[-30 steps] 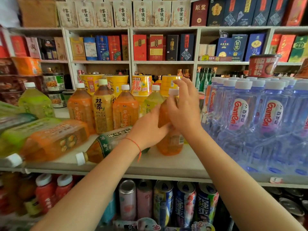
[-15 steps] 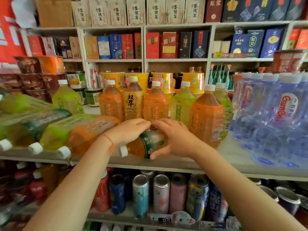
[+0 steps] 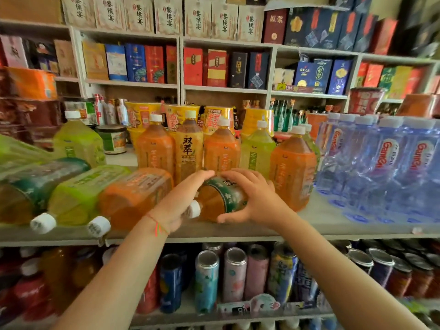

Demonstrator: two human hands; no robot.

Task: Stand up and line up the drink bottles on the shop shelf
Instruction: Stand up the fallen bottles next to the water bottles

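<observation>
Right now both hands are on one lying bottle of amber tea with a dark green label, at the front middle of the shop shelf. The left hand curls over the neck end, fingers across the top, partly covering the white cap that points toward the shelf's front edge; its grip is grasping the bottle. The right hand wraps the green-labelled body from the other side, thumb low at the front, its grip likewise grasping the bottle. A red string circles the left wrist.

Just to the left lie three more bottles on their sides, caps forward: an orange one touching the left hand, then a green one, then a dark-labelled amber one. Behind the hands stands a row of upright bottles: orange, a yellow-brown one with a printed label, orange, green and a nearer orange one just beside the right hand. A lone green bottle stands farther left. Clear water bottles with red lettering fill the shelf's right side. Cans stand on the shelf below, and boxed goods fill the racks behind.
</observation>
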